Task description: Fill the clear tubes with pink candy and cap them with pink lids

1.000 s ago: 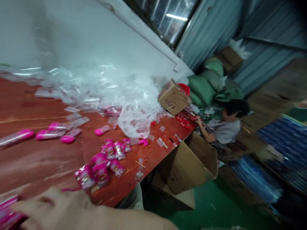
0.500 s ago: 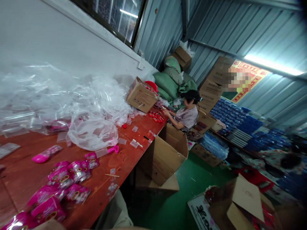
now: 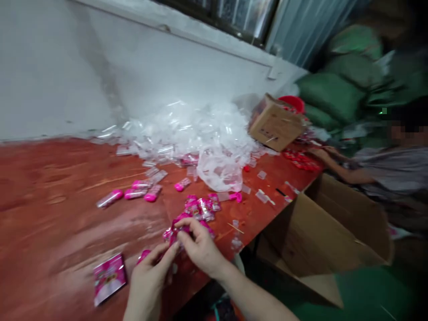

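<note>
Above the near edge of the red table (image 3: 67,232), my left hand (image 3: 152,272) and my right hand (image 3: 199,245) meet, both closed on one pink packet (image 3: 174,229). The fingers of both hands pinch it near its top and partly hide it. Several filled pink packets (image 3: 205,207) lie just beyond my hands. To the left a flat stack of pink packets (image 3: 109,277) rests on the table. Farther back are clear tubes with pink caps (image 3: 135,192).
A heap of clear plastic containers (image 3: 187,129) lies along the wall, with a crumpled clear bag (image 3: 220,171) before it. A tilted carton (image 3: 276,125) stands farther right. An open carton (image 3: 334,227) is beside the table edge. Another person (image 3: 384,169) sits at the right.
The view has swung left and down toward the table. Both my hands have come into view with a pink packet between them. The flat packet stack and more capped tubes now show.
</note>
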`<action>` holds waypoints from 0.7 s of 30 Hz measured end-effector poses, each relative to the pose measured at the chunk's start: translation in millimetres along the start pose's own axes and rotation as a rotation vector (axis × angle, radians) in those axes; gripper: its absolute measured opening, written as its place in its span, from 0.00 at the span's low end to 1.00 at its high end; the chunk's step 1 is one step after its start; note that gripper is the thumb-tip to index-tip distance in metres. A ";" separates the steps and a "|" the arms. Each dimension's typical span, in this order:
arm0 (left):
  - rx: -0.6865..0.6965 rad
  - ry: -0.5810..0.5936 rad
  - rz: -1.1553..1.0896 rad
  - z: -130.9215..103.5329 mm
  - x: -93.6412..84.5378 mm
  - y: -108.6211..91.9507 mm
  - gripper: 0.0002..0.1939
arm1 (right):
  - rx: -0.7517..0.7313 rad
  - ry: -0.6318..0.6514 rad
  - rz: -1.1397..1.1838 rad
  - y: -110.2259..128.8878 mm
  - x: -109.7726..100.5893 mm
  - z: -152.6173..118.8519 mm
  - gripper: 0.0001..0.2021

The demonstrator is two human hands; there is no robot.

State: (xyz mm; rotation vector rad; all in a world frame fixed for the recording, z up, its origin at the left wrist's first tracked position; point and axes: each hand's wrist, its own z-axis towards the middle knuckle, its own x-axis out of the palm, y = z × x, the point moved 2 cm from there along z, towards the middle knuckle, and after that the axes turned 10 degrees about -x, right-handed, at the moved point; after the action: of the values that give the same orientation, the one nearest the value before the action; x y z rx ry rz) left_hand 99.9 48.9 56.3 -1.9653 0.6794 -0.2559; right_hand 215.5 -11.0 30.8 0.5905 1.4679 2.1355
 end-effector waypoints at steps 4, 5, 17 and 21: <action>-0.071 0.075 -0.202 15.2 -0.1 -1.8 0.26 | -0.129 0.192 -0.186 8.4 -9.5 13.9 0.13; -0.081 0.079 -0.209 18.6 0.3 -2.2 0.24 | -0.147 0.229 -0.228 10.4 -10.2 17.2 0.13; -0.096 0.069 -0.600 69.6 -13.3 -27.1 0.19 | -0.283 0.487 -1.136 -25.3 -30.0 149.1 0.22; -0.147 0.098 -0.743 77.0 -11.6 -27.2 0.20 | -0.252 0.622 -1.233 -45.4 -23.9 169.5 0.21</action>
State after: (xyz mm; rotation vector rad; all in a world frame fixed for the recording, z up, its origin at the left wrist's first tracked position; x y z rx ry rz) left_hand 134.8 122.6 44.4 -2.2928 -0.0061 -0.7701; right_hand 341.5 112.9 42.4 -0.9450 1.2348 1.4135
